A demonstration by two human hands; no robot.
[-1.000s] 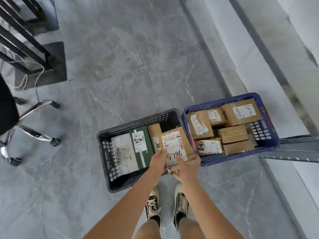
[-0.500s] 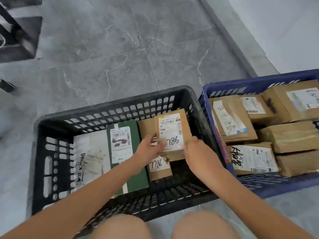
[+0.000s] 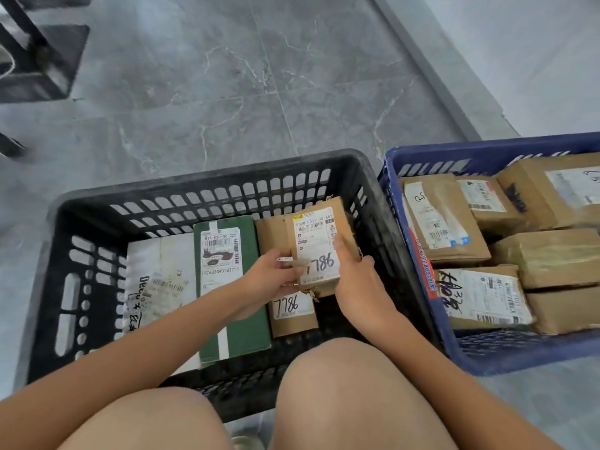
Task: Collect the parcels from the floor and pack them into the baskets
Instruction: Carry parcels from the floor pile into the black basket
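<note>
Black basket holds white, green and brown parcels; blue basket holds brown ones; grey veined floor.

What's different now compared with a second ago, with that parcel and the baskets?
The person crouched down, and both hands, left hand and right hand, lowered the brown parcel marked 7786 from the rim into the black basket. Both hands still hold it. The green parcel and the blue basket stayed put.

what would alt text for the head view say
Both hands, left hand and right hand, hold a brown parcel over the black basket, which holds other parcels. A blue basket of parcels sits beside it.
</note>
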